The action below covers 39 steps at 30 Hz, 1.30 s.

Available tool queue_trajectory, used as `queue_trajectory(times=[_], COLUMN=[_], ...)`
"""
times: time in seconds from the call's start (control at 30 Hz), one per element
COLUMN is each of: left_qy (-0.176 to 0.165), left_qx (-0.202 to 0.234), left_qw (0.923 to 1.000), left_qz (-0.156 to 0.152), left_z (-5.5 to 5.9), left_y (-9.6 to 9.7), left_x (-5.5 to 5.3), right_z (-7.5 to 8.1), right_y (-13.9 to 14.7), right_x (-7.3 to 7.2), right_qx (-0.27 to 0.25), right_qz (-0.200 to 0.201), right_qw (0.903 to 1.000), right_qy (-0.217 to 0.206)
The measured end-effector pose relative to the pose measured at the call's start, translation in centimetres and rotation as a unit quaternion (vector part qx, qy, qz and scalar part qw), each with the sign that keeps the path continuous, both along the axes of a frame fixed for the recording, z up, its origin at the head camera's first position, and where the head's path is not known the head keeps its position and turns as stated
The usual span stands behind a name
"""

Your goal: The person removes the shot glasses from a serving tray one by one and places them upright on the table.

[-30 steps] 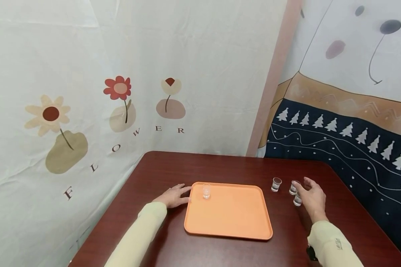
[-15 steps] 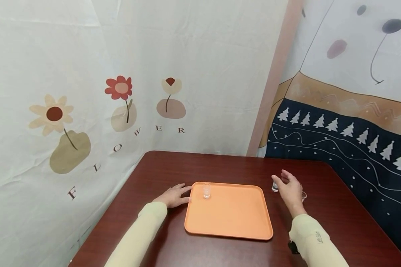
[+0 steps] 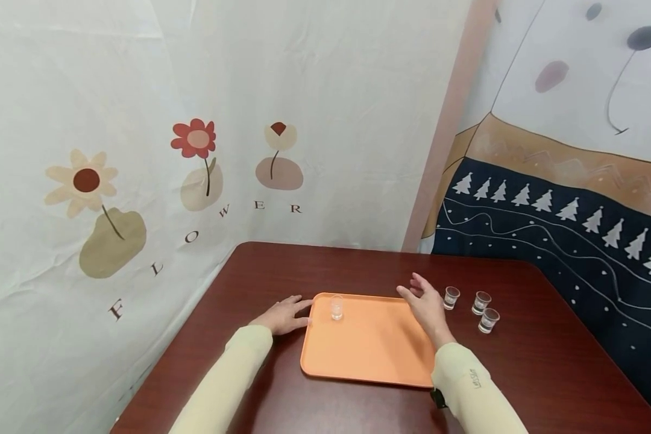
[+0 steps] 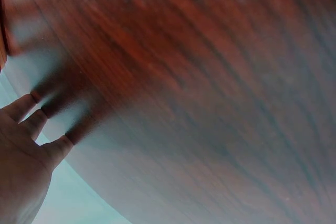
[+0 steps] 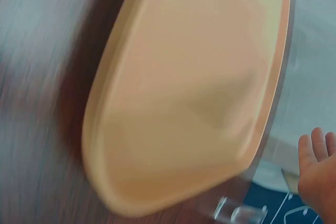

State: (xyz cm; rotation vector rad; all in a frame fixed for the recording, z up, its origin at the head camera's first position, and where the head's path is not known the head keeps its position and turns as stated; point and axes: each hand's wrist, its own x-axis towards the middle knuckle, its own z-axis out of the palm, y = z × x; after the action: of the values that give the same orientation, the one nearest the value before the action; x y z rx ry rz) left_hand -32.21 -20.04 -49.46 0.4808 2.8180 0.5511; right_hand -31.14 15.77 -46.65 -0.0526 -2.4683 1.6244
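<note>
An orange tray [image 3: 369,355] lies on the dark red-brown table, with one small clear shot glass [image 3: 337,308] standing near its far left corner. At the tray's left rim my left hand [image 3: 283,316] rests with spread fingers, the fingertips right at the edge. My right hand [image 3: 427,308] hovers over the tray's far right part, thumb and fingers apart and nothing between them. Right of it stand three more shot glasses, one near the tray [image 3: 451,298], one farther right [image 3: 481,302] and one closer to me [image 3: 488,320]. The left wrist view shows mainly tabletop beside my fingers [image 4: 39,116].
The wooden table [image 3: 358,410] runs to a pale curtain [image 3: 347,120] with printed flowers at its far side. A dark printed cloth [image 3: 548,241] hangs at the right, past the glasses. The tray's raised rim [image 5: 118,40] shows in the right wrist view.
My right hand has moved left, from beside the three glasses to over the tray's right side. Those glasses show fully now and stand where they were. My left hand has stayed put.
</note>
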Motion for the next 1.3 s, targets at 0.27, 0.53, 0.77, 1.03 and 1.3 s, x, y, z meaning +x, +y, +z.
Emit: queue_trajectory(times=[0.27,0.53,0.77,1.03,1.3], left_qy=[0.0,0.005,0.004,0.004,0.01], left_qx=[-0.001,-0.004,-0.008,-0.009,-0.01], left_qw=[1.0,1.0,0.9999,0.9999,0.9999], left_qz=[-0.005,-0.006,-0.008,-0.006,-0.008], left_z=[-0.3,0.0,0.0,0.0,0.0], left_y=[0.0,0.0,0.0,0.2,0.0], left_x=[-0.4,-0.4,-0.4,-0.2,-0.2], right_z=[-0.6,-1.8,-2.6,-3.4,-3.4], right_y=[-4.5,-8.5,-10.8,-12.3,-12.8], right_x=[-0.4,-0.7,-0.7,-0.7,-0.8], right_qx=[0.003,0.026,0.017,0.027,0.052], right_qz=[0.039,0.101,0.126,0.136,0.124], right_qw=[0.9992,0.9946,0.9916,0.9899,0.9909], right_qy=[-0.012,-0.002,-0.024,-0.028,-0.003])
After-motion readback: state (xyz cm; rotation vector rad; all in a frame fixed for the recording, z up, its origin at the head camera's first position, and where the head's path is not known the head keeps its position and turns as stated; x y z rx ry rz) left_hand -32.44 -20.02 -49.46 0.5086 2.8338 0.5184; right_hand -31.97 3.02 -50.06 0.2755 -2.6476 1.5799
